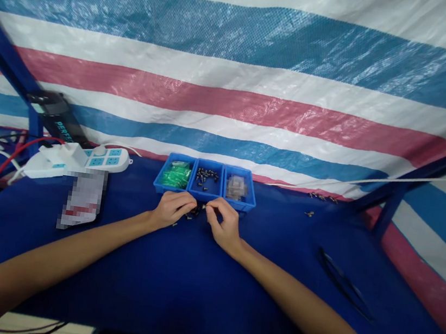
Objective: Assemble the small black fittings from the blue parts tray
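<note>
Hands close together over a blue table surface (191, 283), I work through my left hand (172, 208) and right hand (223, 226), each with fingers bent toward a pinch. A small bright piece (203, 206) shows at the right fingertips, though I cannot tell whether it is gripped; what the left fingertips hold, if anything, I cannot tell either. Small metal parts (189, 217) lie on the surface between and just beside the hands. Just beyond my fingers stand three blue bins in a touching row: the left bin (159, 178), ahead of my left hand, bears green packets (176, 174); the middle bin (205, 190) contains dark and brassy parts (207, 174); the right bin (252, 194), ahead of my right hand, carries clear pieces (236, 187). Left of my left hand lie a phone-shaped object (82, 200), its face pixelated, and, farther out, a white power strip (120, 161). Well to the right of my right hand, loose parts (309, 214) are scattered near a striped sheet (239, 103), with a thin dark object (343, 281) nearer me.
</note>
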Demonstrator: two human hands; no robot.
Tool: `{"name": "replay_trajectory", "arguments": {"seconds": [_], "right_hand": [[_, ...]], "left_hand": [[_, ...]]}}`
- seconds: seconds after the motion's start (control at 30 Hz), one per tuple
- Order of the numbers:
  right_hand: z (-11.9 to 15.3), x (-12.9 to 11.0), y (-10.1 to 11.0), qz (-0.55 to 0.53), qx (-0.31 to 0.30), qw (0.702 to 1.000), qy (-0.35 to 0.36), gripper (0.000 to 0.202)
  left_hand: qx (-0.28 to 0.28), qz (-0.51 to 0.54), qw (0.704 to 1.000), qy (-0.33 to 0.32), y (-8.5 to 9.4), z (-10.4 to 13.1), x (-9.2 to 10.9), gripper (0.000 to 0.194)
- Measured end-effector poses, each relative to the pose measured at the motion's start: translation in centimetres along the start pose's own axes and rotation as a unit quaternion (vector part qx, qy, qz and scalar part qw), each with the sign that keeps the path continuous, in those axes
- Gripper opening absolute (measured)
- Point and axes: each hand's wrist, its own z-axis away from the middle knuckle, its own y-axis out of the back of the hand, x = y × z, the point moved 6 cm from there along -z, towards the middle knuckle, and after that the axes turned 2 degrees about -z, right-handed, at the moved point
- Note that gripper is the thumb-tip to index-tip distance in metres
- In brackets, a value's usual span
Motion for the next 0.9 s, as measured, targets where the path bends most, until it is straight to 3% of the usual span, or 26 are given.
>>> {"name": "replay_trajectory", "arguments": {"seconds": [0.33,0.5,0.57,0.7,0.9], "right_hand": [[-1.7,0.1,4.6,0.012,0.174,0.983,0.063,0.013],[-2.2,-0.9,6.4,0.038,0.231,0.967,0.102,0.015],[-2.8,-1.1,6.3,0.074,0.206,0.971,0.092,0.015],[-4.3,0.5,4.3,0.166,0.05,0.985,0.01,0.016],[-3.4,2.1,1.2,0.166,-0.078,0.982,-0.037,0.011]], "left_hand": [[0.009,-0.005,1.0,0.002,0.0,-0.1,0.2,0.017],[0.017,0.001,1.0,0.002,0.0,0.0,0.1,0.014],[0.019,-0.002,1.0,0.001,0.1,0.0,0.1,0.015],[0.015,-0.004,1.0,0.004,0.0,0.0,0.1,0.015],[0.021,0.001,1.0,0.017,0.2,-0.1,0.1,0.014]]}}
